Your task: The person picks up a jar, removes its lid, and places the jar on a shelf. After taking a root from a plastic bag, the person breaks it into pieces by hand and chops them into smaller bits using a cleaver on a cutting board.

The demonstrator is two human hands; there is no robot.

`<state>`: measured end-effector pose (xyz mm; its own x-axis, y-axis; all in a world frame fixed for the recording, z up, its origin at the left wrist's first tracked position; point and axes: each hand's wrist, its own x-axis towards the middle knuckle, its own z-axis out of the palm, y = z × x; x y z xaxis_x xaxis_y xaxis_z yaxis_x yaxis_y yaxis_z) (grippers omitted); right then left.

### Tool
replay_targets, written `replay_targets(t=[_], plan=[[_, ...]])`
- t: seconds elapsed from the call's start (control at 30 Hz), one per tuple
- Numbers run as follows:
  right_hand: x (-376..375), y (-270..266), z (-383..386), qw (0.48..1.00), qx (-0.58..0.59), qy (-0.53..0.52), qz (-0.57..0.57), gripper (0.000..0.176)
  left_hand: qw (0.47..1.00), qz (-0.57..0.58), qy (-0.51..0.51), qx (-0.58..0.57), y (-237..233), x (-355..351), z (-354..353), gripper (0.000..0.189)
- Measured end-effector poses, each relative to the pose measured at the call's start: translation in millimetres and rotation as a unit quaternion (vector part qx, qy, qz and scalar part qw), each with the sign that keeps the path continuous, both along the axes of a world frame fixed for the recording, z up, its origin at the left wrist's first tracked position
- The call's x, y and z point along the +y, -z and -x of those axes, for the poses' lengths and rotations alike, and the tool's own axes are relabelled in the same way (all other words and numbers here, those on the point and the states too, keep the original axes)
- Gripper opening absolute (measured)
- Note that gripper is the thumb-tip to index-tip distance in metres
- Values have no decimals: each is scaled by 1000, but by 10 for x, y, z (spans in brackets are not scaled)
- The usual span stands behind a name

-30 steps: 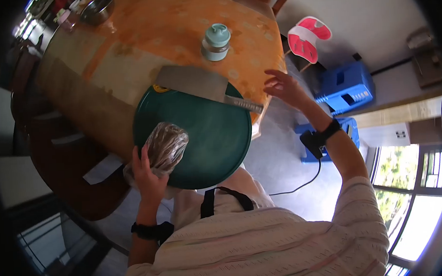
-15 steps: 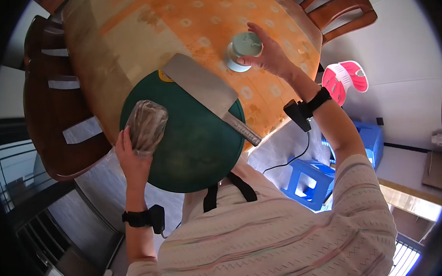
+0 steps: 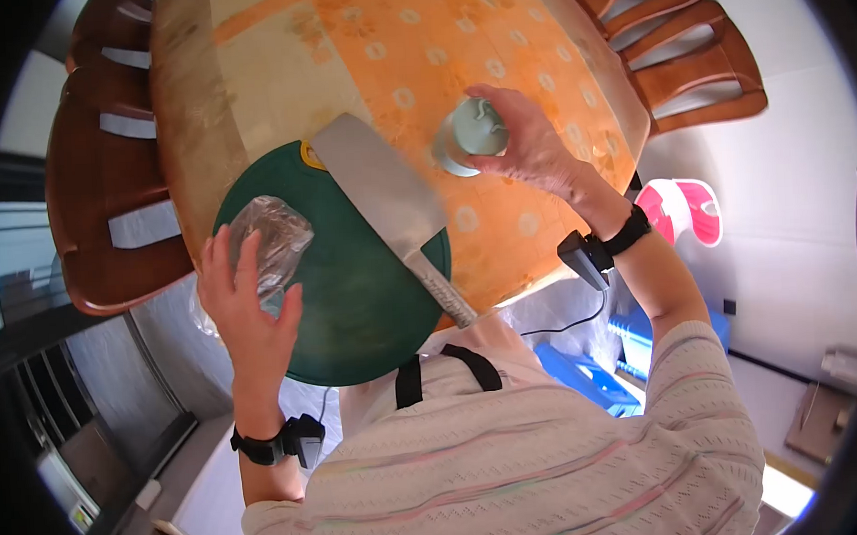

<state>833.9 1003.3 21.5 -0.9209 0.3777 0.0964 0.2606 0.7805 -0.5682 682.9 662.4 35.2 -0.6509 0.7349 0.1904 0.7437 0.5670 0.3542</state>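
The left hand [image 3: 246, 312] lies open, fingers spread, on a crinkled clear plastic bag with something brownish inside [image 3: 272, 238]. The palm covers the bag's near end and the thumb lies along its side. The bag rests at the left edge of a round dark green cutting board [image 3: 354, 304], which sits on the near edge of the bench [image 3: 276, 54], covered with an orange and cream patterned cloth.

A broad steel cleaver [image 3: 379, 188] lies slantwise across the board. Its blade reaches over the far rim onto the cloth, and its metal handle points toward the person.

The right hand [image 3: 530, 146] is closed around a small pale green lidded jar [image 3: 471, 137], with the fingers wrapped over its top and side. The jar is above the cloth just right of the cleaver's blade. It is slightly blurred, so whether it touches the bench cannot be told.

Brown wooden chairs stand at the left [image 3: 110, 191] and at the far right [image 3: 692, 55] of the bench.
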Motion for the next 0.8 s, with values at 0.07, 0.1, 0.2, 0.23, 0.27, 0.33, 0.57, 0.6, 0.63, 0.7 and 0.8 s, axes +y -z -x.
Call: replay_targets(t=[0.07, 0.1, 0.2, 0.23, 0.27, 0.33, 0.57, 0.6, 0.63, 0.7, 0.8], plan=[[145, 14, 35, 999, 3, -45, 3, 77, 1000, -1, -12, 20, -66, 257, -207, 66], [213, 24, 55, 997, -5, -81, -11, 76, 999, 17, -22, 19, -68, 376, -291, 64], [285, -25, 45, 991, -15, -128, -29, 74, 998, 23, -39, 33, -13, 709, -487, 59], [302, -69, 37, 989, -26, -139, -45, 72, 999, -23, -37, -25, 14, 872, -584, 60], [320, -97, 37, 988, -22, -149, -42, 72, 994, -71, -37, -80, 54, 1038, -682, 61], [331, -145, 74, 983, -82, -160, -43, 72, 988, -108, -23, -110, 157, 1390, -865, 68], [554, -175, 44, 954, 56, -296, -11, 72, 944, -220, -67, -237, 571, 2256, -1042, 97], [615, -192, -10, 960, 77, -263, 47, 70, 943, -224, -75, -235, 612, 2285, -1063, 97], [708, -213, -68, 963, 96, -229, 103, 69, 945, -229, -94, -212, 666, 2315, -1082, 96], [1004, -14, -234, 982, 63, -165, 63, 67, 946, -236, -116, -190, 736, 2384, -1128, 96], [1441, 501, -522, 997, 25, -67, -42, 65, 942, -239, -157, -177, 773, 2461, -1165, 95]])
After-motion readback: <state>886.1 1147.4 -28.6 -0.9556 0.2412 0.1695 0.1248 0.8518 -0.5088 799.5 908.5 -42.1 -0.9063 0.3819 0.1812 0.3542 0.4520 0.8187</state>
